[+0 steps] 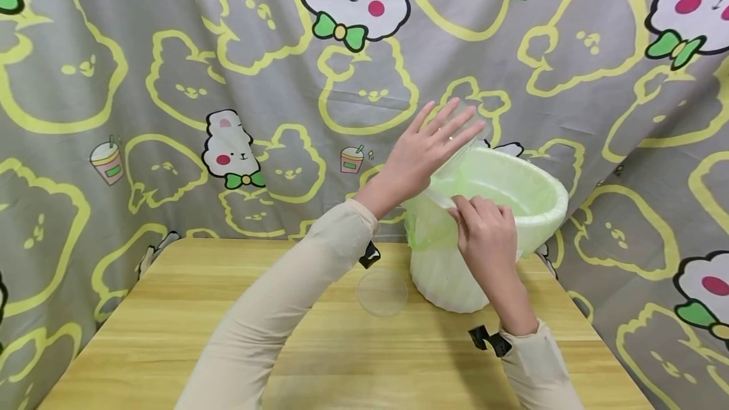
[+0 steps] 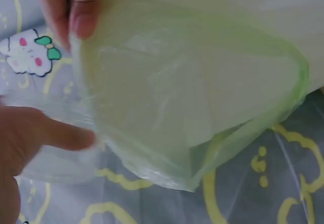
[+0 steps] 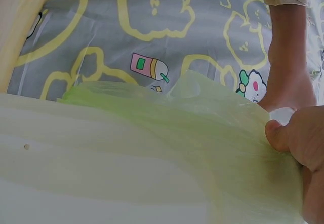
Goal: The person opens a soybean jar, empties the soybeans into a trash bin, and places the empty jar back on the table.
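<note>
A white bin [image 1: 447, 280], lined with a thin pale-green plastic bag [image 1: 424, 223], stands tilted on the table. My right hand [image 1: 486, 233] pinches the bag's edge at the bin's near left rim; its thumb and curled fingers show in the right wrist view on the bag [image 3: 217, 128]. Above the left side of the rim, my left hand [image 1: 429, 150] has its fingers straight and spread. Beside its thumb, a clear film-like piece [image 2: 61, 166] appears in the left wrist view; what it belongs to is unclear. The bag's loose green flap [image 2: 243, 161] hangs outside the bin.
The wooden table [image 1: 228, 309] reaches back to a grey patterned curtain [image 1: 273, 100]. A faint transparent round shape [image 1: 381, 293] shows on the tabletop left of the bin. Black straps are at both wrists.
</note>
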Demonstrator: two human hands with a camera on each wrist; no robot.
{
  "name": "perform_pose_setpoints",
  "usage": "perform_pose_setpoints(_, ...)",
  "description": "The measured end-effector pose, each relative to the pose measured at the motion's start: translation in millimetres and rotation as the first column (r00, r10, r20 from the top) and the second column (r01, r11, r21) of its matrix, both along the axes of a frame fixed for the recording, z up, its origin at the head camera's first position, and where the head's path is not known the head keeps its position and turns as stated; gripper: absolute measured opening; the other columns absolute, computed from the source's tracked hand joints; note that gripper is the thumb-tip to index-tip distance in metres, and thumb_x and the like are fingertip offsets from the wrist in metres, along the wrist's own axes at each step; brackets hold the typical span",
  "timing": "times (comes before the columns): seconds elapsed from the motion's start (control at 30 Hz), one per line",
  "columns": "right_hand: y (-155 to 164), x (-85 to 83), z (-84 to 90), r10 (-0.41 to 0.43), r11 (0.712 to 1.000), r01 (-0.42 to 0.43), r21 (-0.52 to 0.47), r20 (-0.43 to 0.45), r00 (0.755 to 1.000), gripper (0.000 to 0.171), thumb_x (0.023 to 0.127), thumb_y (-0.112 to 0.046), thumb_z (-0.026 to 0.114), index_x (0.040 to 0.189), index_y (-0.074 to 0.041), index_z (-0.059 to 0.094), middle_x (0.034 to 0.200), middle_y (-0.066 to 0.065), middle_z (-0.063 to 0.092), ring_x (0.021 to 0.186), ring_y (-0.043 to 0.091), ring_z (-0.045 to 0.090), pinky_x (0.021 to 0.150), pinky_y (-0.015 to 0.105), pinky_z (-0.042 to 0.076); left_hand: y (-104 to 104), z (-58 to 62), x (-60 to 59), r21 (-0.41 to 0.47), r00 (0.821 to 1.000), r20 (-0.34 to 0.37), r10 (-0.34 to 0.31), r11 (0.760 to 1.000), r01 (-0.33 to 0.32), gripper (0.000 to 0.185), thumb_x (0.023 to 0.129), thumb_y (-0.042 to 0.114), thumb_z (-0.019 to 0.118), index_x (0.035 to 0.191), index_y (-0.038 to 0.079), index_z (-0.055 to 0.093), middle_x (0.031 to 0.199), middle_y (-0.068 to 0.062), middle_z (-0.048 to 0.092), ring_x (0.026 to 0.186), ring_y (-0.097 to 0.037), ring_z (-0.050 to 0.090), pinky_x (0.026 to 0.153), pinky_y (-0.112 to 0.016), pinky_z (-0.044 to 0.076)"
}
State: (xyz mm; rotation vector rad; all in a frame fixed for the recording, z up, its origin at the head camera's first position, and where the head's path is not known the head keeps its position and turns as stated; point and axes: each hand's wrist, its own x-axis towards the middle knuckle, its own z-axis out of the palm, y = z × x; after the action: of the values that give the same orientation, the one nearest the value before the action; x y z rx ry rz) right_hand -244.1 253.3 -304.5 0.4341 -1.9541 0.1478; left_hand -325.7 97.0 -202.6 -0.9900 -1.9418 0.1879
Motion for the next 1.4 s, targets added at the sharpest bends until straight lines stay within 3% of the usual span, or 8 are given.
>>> perform_pose_setpoints(0.4,0,0.2,1.5,-0.006,1.000,0.006,-0.003,0.003,1.000,0.020,0.098,-0.017,0.065,0.102,0.000,0.073,0.079,0.017,0.065,0.073,0.037,0.061,0.072,0.050,0.046,-3,4.5,5.7,0.083,1.000,-0.004,0.017,0.996,-0.016,0.082,0.088,-0.013,0.039,0.160,0.027,0.033,0.168,0.002,0.031,0.157,-0.023,0.023,0.130,-0.044,0.015)
perform_pose_setpoints(0.5,-2,-0.7,1.6,0.005,1.000,-0.005,-0.014,-0.005,1.000,0.018,0.097,-0.016,0.067,0.101,0.001,0.073,0.079,0.017,0.065,0.074,0.037,0.061,0.072,0.050,0.046,-11,8.2,7.7,0.145,0.996,0.085,-0.009,0.989,-0.003,0.082,0.088,-0.008,0.052,0.161,0.025,0.033,0.168,0.001,0.030,0.158,-0.023,0.022,0.131,-0.042,0.010)
perform_pose_setpoints(0.63,-3,-1.9,1.6,0.016,0.999,-0.017,-0.032,-0.020,1.000,0.017,0.095,-0.014,0.069,0.101,0.001,0.073,0.080,0.017,0.066,0.075,0.038,0.062,0.073,0.051,0.047,-31,12.0,10.2,0.250,0.970,0.233,-0.067,0.968,0.007,0.100,0.078,0.022,0.085,0.161,0.023,0.030,0.168,0.001,0.029,0.158,-0.023,0.022,0.131,-0.038,0.001)
perform_pose_setpoints(0.77,-3,-1.7,0.3,0.014,0.999,-0.015,-0.035,-0.017,1.000,0.017,0.095,-0.014,0.068,0.103,0.000,0.073,0.079,0.018,0.066,0.075,0.038,0.062,0.074,0.054,0.047,-59,5.5,11.1,0.397,0.934,0.325,-0.150,0.918,0.010,0.124,0.058,0.045,0.099,0.160,0.022,0.032,0.166,0.004,0.035,0.151,-0.022,0.032,0.130,-0.036,0.015)
perform_pose_setpoints(0.87,-3,-1.8,-1.0,0.012,0.999,-0.013,-0.037,-0.019,1.000,0.017,0.096,-0.015,0.067,0.103,0.000,0.073,0.079,0.018,0.065,0.074,0.038,0.061,0.073,0.055,0.048,-84,-7.4,10.4,0.543,0.880,0.398,-0.260,0.840,0.002,0.127,0.052,0.044,0.102,0.158,0.023,0.036,0.162,0.005,0.041,0.143,-0.022,0.038,0.121,-0.039,0.034)
perform_pose_setpoints(1.1,-2,-2.1,-1.5,0.018,0.999,-0.019,-0.039,-0.022,1.000,0.017,0.095,-0.014,0.068,0.103,0.000,0.073,0.080,0.018,0.066,0.074,0.038,0.061,0.072,0.054,0.047,-143,-55.9,2.4,0.755,0.679,0.562,-0.472,0.629,-0.188,0.126,0.046,0.031,0.105,0.155,0.033,0.041,0.147,-0.006,0.051,0.131,-0.027,0.045,0.101,-0.054,0.053)
perform_pose_setpoints(1.23,-1,-1.2,-2.2,0.007,1.000,-0.007,-0.027,0.002,1.000,0.019,0.098,-0.017,0.065,0.104,0.000,0.073,0.081,0.019,0.066,0.075,0.040,0.061,0.073,0.054,0.046,-174,-87.9,-2.6,0.766,0.592,0.611,-0.525,0.579,-0.278,0.124,0.049,0.030,0.104,0.156,0.032,0.039,0.149,-0.011,0.048,0.133,-0.033,0.047,0.104,-0.057,0.050)
perform_pose_setpoints(1.4,-1,-2.3,-2.8,0.016,0.999,-0.016,-0.029,-0.001,1.000,0.019,0.098,-0.016,0.065,0.104,0.000,0.072,0.081,0.019,0.067,0.075,0.040,0.061,0.071,0.054,0.046,-210,-122.1,-4.3,0.775,0.513,0.623,-0.590,0.552,-0.308,0.120,0.059,0.023,0.101,0.159,0.022,0.035,0.157,-0.008,0.044,0.140,-0.034,0.045,0.110,-0.055,0.046)
